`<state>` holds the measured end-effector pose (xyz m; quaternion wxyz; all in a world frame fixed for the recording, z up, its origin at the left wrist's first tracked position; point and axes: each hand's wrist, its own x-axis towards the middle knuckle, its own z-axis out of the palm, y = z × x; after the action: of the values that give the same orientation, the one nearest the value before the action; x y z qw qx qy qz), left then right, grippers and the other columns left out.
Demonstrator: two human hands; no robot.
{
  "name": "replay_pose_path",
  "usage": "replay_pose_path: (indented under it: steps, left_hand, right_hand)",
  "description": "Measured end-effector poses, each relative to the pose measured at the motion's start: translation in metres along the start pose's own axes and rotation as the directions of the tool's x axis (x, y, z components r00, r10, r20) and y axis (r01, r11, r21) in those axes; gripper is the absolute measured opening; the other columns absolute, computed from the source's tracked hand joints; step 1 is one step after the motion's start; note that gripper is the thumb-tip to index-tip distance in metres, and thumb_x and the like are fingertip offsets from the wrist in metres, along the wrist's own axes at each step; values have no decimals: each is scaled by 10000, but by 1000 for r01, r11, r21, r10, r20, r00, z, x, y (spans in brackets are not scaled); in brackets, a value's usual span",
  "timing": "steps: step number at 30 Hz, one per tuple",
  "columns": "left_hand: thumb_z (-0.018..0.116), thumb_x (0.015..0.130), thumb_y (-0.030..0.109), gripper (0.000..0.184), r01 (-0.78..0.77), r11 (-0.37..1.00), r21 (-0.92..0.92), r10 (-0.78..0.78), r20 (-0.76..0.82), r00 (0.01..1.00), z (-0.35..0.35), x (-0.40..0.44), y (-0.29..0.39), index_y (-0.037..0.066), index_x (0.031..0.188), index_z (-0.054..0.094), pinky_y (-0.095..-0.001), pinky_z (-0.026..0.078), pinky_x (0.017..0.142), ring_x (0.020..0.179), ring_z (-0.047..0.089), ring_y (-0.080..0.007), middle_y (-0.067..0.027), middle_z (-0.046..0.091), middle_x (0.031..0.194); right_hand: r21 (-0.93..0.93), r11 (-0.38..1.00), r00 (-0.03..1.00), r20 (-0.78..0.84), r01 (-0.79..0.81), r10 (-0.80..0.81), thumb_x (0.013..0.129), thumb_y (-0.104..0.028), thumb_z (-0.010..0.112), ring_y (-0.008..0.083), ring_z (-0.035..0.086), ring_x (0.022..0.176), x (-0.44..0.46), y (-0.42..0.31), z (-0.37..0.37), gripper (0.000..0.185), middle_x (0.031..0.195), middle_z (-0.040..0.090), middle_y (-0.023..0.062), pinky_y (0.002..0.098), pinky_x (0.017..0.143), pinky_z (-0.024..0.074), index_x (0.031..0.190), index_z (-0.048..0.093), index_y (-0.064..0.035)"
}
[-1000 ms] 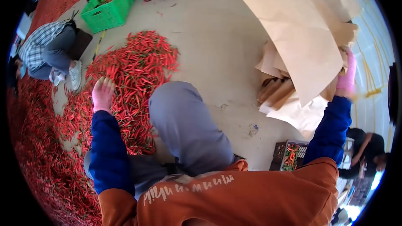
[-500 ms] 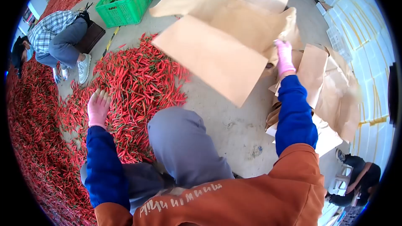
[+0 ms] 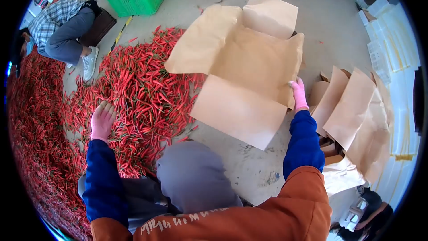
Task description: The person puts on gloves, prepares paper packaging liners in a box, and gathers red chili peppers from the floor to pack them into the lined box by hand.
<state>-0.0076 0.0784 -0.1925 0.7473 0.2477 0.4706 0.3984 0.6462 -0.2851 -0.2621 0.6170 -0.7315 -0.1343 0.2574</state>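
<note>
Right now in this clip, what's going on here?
The right hand holds the side of an open brown paper box, its flaps spread. The left hand is over red chillies; whether it touches them is unclear. More brown paper lies to the right, and a co-worker bends low at the left.

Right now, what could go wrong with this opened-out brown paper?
Only the right hand grips the brown paper, so it could tip or swing. The paper's left flap overlaps the red peppers in this view and might drag some along. Loose peppers near the bent knee could get crushed.
</note>
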Motion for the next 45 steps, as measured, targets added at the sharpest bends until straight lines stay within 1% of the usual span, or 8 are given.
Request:
replay_pose_path:
  steps: [8,14,19,23,27,32,38,45]
  left_hand:
    - [424,971,242,454,57,997,50,-49,-157,986,33,23,-20,6,1358,393,-457,386,1045,1237,455,-334,-188,417,1389]
    - [446,964,238,466,27,999,29,-24,-101,995,38,32,-13,14,1367,381,-481,390,1032,1244,448,-343,-189,433,1383]
    - [497,938,244,204,14,997,74,7,-278,961,-32,71,9,64,1017,550,-386,488,787,851,580,-234,-71,615,962]
    - [442,942,315,466,62,956,288,98,-510,855,-44,60,13,35,1315,436,-427,407,969,1160,500,-311,-167,492,1324]
    - [629,801,278,304,111,896,431,214,-636,741,-128,123,-9,-6,908,615,-366,434,729,780,551,-212,-79,613,815]
    - [640,777,412,535,26,701,712,446,-468,763,-96,170,-30,-40,1060,601,-399,444,844,922,594,-255,-161,639,1013]
    - [529,855,477,636,426,182,886,827,-372,421,-107,144,-46,-31,1237,493,-499,442,907,1073,549,-409,-253,565,1167]
    - [537,799,675,935,347,620,703,358,-648,672,-171,154,-70,34,1436,296,-434,305,1069,1310,351,-378,-258,321,1426]
  right_hand:
    - [118,969,973,99,-218,207,812,-36,530,272,525,1109,16,69,-40,486,1215,549,157,355,966,415,1284,420,-2]
    - [-381,908,975,66,-174,214,833,-61,549,288,546,1093,85,91,-88,484,1209,559,173,368,930,445,1297,427,1]
    - [-961,48,961,-269,-272,62,853,-85,499,369,565,1097,116,59,-56,374,1197,575,202,428,891,475,1218,496,-1]
    - [-997,79,955,-37,-14,-294,825,-212,532,375,517,1158,55,-85,142,440,1217,553,218,427,938,436,1206,503,8]
    - [-783,379,870,442,493,-218,786,-438,659,309,462,1254,87,-99,310,744,1324,501,216,367,1039,364,1333,442,18]
    - [-547,784,790,601,292,125,773,-531,652,324,479,1232,32,-121,461,853,1284,523,240,369,1017,371,1320,428,83]
    - [-451,877,932,362,168,7,745,-572,676,341,552,1105,119,-7,513,889,1126,593,292,371,947,411,1181,500,184]
    - [-804,595,972,155,21,175,704,-714,594,394,487,1211,162,68,517,1023,1274,489,325,416,1020,378,1284,439,114]
